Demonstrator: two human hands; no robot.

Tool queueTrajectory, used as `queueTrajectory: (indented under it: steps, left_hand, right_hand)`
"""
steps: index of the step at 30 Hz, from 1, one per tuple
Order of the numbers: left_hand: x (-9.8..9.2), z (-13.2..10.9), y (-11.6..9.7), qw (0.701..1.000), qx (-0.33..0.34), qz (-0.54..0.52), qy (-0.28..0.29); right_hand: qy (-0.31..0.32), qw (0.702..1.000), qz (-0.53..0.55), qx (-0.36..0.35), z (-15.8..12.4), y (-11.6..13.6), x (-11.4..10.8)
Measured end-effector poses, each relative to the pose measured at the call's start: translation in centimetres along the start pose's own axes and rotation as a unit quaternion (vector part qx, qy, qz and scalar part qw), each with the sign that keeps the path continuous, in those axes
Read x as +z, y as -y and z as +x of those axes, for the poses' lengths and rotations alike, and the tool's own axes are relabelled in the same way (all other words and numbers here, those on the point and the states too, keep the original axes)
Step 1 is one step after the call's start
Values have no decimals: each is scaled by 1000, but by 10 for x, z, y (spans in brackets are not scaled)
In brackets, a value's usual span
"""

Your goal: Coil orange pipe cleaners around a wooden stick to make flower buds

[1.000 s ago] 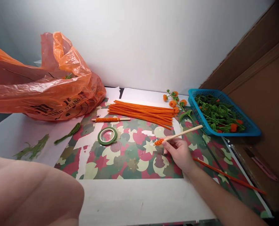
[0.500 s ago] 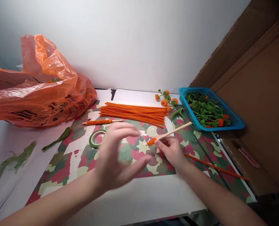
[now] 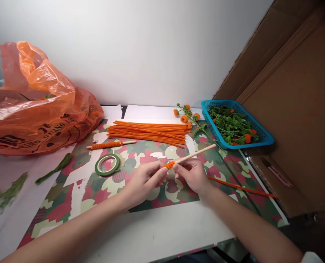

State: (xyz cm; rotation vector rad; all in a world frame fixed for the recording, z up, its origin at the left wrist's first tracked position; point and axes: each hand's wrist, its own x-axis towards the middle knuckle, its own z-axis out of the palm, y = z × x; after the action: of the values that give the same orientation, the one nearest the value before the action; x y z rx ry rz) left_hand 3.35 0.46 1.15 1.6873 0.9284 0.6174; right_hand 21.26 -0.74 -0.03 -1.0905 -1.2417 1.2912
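Between my two hands is a thin wooden stick [image 3: 197,153] with an orange pipe cleaner [image 3: 169,165] coiled round its lower left end. My left hand [image 3: 143,182] pinches the stick's coiled end between thumb and fingers. Just right of it, my right hand [image 3: 193,176] grips the stick beside the coil, its fingertips partly hidden. A loose orange length trails from under the right hand toward the right. Behind the hands lies a bundle of straight orange pipe cleaners [image 3: 148,132]. Another stick wrapped in an orange coil [image 3: 107,145] rests to its left, above a roll of green tape [image 3: 99,166].
An orange plastic bag [image 3: 55,109] stands at the left. A blue basket [image 3: 266,145] of green and orange pieces sits at the right, beside an orange flower stem [image 3: 197,124]. A pink cutter [image 3: 279,174] lies near the cardboard wall [image 3: 294,91]. Green pieces [image 3: 54,170] lie at left.
My left hand was raised and spread; it has come down to the right and closed on the coiled end. My right hand still holds the stick. The view has shifted slightly.
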Motion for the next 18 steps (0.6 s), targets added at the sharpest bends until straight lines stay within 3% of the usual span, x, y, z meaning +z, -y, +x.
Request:
queueTrajectory:
  steps: [4,7,10,14,16,18]
  left_hand:
    - [-2,3,1,993,-41,-102,37]
    - [-3,5,3,996,-30,-75,31]
    - [-3,5,3,998,19,33,-53]
    - [-2,1,1,963,125,123,-203]
    - [-2,0,-1,959,143,110,-218]
    - [-2,1,-3,978,92,27,-184]
  right_hand:
    - [16,1000,3,-15,2,0,-2]
    - [24,1000,-8,-17,2,-1,-3]
    - [9,1000,-17,-15,3,-2,-5]
    - [-23,1000,-16,-4,3,-1,-6]
    - [-18,1000,-15,-5,3,-1,-7]
    - [-3,1000,-17,-21,2,-1,-7]
